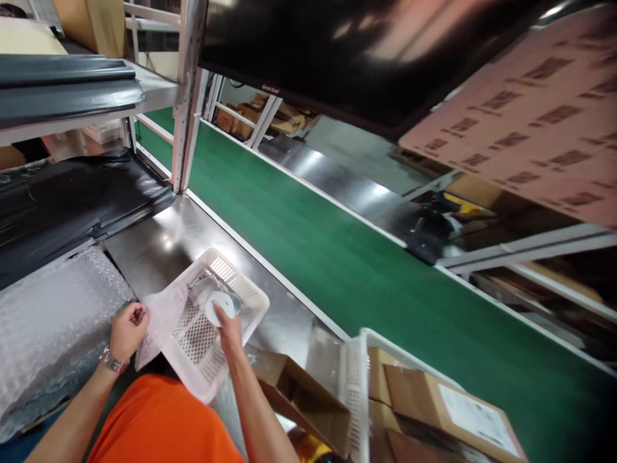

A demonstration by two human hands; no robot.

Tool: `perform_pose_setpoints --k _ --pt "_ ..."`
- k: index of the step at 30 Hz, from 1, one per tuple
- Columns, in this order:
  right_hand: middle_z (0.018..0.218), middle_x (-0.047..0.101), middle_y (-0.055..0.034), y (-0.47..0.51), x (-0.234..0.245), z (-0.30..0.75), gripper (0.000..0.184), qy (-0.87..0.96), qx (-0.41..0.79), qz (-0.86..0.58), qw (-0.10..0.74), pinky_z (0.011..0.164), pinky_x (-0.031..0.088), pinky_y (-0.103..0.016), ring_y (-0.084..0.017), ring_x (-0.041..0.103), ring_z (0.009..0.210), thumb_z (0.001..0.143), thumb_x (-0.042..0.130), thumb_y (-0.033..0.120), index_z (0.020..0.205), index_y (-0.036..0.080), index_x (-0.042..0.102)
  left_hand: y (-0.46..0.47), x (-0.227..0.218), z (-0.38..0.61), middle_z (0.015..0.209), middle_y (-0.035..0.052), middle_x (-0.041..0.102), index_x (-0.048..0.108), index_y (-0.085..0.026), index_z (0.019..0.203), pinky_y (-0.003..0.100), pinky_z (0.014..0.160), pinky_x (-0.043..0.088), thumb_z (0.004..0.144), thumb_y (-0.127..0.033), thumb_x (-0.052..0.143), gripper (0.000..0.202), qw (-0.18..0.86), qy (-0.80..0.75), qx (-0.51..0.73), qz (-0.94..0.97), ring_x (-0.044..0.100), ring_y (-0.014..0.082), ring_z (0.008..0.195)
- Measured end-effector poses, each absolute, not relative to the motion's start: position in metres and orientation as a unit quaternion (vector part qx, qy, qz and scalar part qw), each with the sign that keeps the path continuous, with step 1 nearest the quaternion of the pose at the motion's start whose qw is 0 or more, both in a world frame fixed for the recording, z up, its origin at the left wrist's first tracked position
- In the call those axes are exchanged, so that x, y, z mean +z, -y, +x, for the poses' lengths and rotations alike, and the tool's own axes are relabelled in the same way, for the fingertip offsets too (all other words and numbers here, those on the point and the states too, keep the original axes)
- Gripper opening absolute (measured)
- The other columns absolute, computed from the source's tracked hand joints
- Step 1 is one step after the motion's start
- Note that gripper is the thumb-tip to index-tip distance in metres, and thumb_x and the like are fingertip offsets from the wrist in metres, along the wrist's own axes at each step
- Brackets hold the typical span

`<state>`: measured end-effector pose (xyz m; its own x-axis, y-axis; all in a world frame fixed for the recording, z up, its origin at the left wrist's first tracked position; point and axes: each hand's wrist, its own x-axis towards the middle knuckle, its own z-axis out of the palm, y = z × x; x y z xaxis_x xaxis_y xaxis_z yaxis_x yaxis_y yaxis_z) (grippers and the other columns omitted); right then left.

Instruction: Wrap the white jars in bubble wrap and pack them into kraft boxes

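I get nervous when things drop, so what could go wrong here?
The round white thing might slip from the right hand and knock against the white basket. The thin see-through wrap, pinched in the left hand by the basket's rim, could snag there or perhaps tear if pulled hard.

Smooth plastic basket [263,302], wrinkled plastic bag [166,314], shiny metal tabletop [153,243], bumpy bubble wrap [58,315].

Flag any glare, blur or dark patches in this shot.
Head view: bright glare spots on the metal bench, pinkish reflections across the dark screen; head view: print on the pink panel smeared, unreadable; head view: left hand and right hand comparatively clear; head view: far lower-right corner falls dark.
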<state>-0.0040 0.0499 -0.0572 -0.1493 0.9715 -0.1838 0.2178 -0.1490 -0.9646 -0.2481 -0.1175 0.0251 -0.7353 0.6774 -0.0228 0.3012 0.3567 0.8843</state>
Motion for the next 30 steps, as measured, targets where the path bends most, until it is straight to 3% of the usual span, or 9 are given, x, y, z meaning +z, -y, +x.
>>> perform_pose_setpoints --k 2,5,7,10,13,16,19,23,30 --pt "0.103 0.084 -0.0151 -0.030 -0.035 0.022 0.065 0.470 0.607 -0.506 0.393 0.082 0.068 -0.052 -0.036 0.081 0.097 0.091 0.062 0.079 0.115 0.021 0.075 0.103 0.024 -0.230 0.076 0.0042 0.079 0.079 -0.024 0.085 0.033 0.072 0.056 0.081 -0.051 0.068 0.029 0.200 -0.790 0.464 0.347 0.072 0.0216 0.070" --pt "0.099 0.083 -0.0162 0.017 -0.011 0.040 0.072 0.415 0.734 -0.411 0.346 0.082 0.068 -0.056 -0.038 0.080 0.091 0.075 0.079 0.086 0.107 0.022 0.081 0.080 0.023 -0.192 0.071 0.0029 0.074 0.080 -0.024 0.084 0.032 0.072 0.055 0.080 -0.046 0.070 0.025 0.259 -0.746 0.460 0.406 0.067 0.0204 0.068" --pt "0.101 0.083 -0.0169 0.043 -0.004 0.039 0.074 0.423 0.766 -0.378 0.302 0.084 0.068 -0.056 -0.038 0.080 0.092 0.072 0.081 0.087 0.105 0.021 0.082 0.066 0.021 -0.166 0.073 0.0040 0.076 0.080 -0.022 0.083 0.032 0.072 0.055 0.080 -0.042 0.068 0.023 0.341 -0.697 0.465 0.427 0.068 0.0213 0.070" --pt "0.113 0.083 -0.0184 0.053 -0.004 0.037 0.070 0.380 0.770 -0.388 0.334 0.085 0.069 -0.058 -0.041 0.081 0.104 0.075 0.081 0.085 0.106 0.023 0.081 0.053 0.018 -0.145 0.081 0.0072 0.082 0.079 -0.021 0.080 0.034 0.077 0.056 0.080 -0.037 0.067 0.020 0.426 -0.651 0.468 0.420 0.072 0.0238 0.079" --pt "0.115 0.085 -0.0182 0.038 -0.006 0.047 0.064 0.335 0.732 -0.446 0.390 0.087 0.069 -0.058 -0.042 0.080 0.105 0.070 0.091 0.077 0.104 0.023 0.081 0.047 0.019 -0.147 0.075 0.0058 0.078 0.080 -0.020 0.077 0.033 0.074 0.053 0.081 -0.041 0.071 0.023 0.408 -0.672 0.454 0.420 0.068 0.0224 0.075" --pt "0.113 0.085 -0.0171 0.029 -0.005 0.062 0.067 0.366 0.606 -0.558 0.432 0.093 0.067 -0.058 -0.041 0.079 0.105 0.068 0.093 0.074 0.108 0.022 0.077 0.045 0.023 -0.156 0.060 -0.0009 0.064 0.082 -0.019 0.078 0.031 0.068 0.045 0.081 -0.044 0.074 0.026 0.369 -0.703 0.423 0.436 0.058 0.0184 0.063" --pt "0.115 0.082 -0.0159 0.042 -0.004 0.070 0.065 0.449 0.461 -0.624 0.443 0.097 0.066 -0.055 -0.039 0.077 0.110 0.080 0.085 0.071 0.120 0.022 0.069 0.044 0.025 -0.156 0.057 -0.0030 0.058 0.083 -0.019 0.078 0.030 0.068 0.042 0.083 -0.040 0.072 0.024 0.345 -0.716 0.404 0.454 0.057 0.0182 0.062" --pt "0.129 0.077 -0.0158 0.070 -0.013 0.068 0.067 0.576 0.389 -0.543 0.471 0.104 0.065 -0.052 -0.036 0.076 0.120 0.090 0.080 0.058 0.142 0.023 0.058 0.039 0.021 -0.143 0.062 -0.0004 0.065 0.082 -0.018 0.079 0.031 0.069 0.043 0.088 -0.042 0.067 0.029 0.344 -0.703 0.405 0.473 0.060 0.0197 0.064" --pt "0.140 0.076 -0.0161 0.059 -0.030 0.071 0.070 0.792 0.346 -0.393 0.313 0.108 0.065 -0.052 -0.034 0.076 0.124 0.084 0.074 0.016 0.152 0.027 0.061 0.041 0.009 -0.130 0.071 0.0042 0.076 0.086 -0.017 0.092 0.032 0.072 0.050 0.096 -0.041 0.062 0.034 0.348 -0.688 0.400 0.495 0.068 0.0211 0.068"
